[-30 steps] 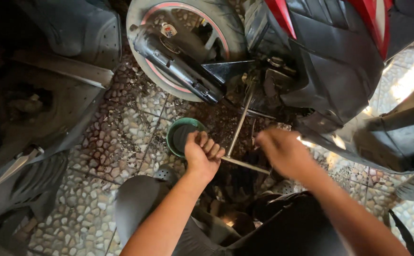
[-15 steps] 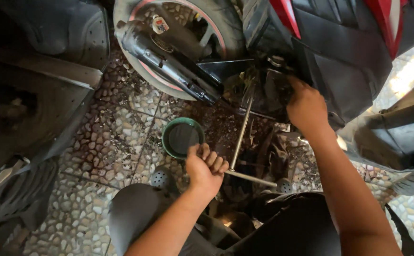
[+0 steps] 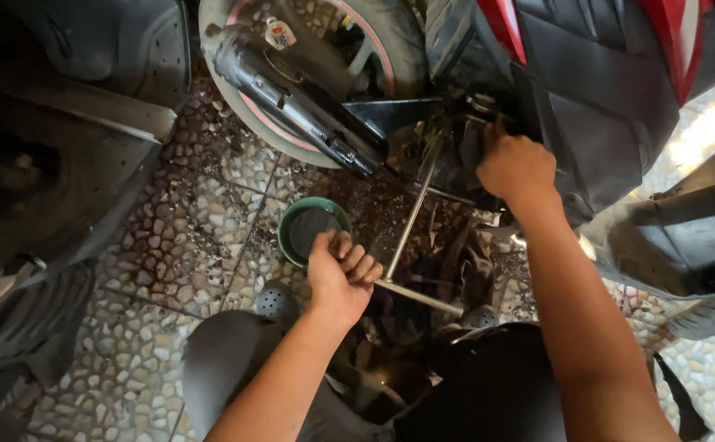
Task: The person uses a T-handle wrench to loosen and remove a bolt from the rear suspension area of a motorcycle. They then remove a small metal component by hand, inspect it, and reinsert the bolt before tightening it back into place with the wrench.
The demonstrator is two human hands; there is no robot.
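Observation:
My left hand is closed around one end of the crossbar of a long metal T-handle wrench. The wrench's shaft runs up and right into the dark underside of a red and black scooter. My right hand is up at the scooter's engine area, where the shaft's far end disappears, fingers curled against the dark parts there. What the right hand's fingers hold is hidden. A round green bowl with dark liquid sits on the floor just above my left hand.
The scooter's rear wheel and black exhaust pipe lie at top centre. Another dark scooter body fills the left side. The floor is pebble-patterned tile, stained dark near the bowl. My knees are at the bottom.
My right hand left the wrench's crossbar and went up to the scooter's engine area. My left hand stayed on the crossbar.

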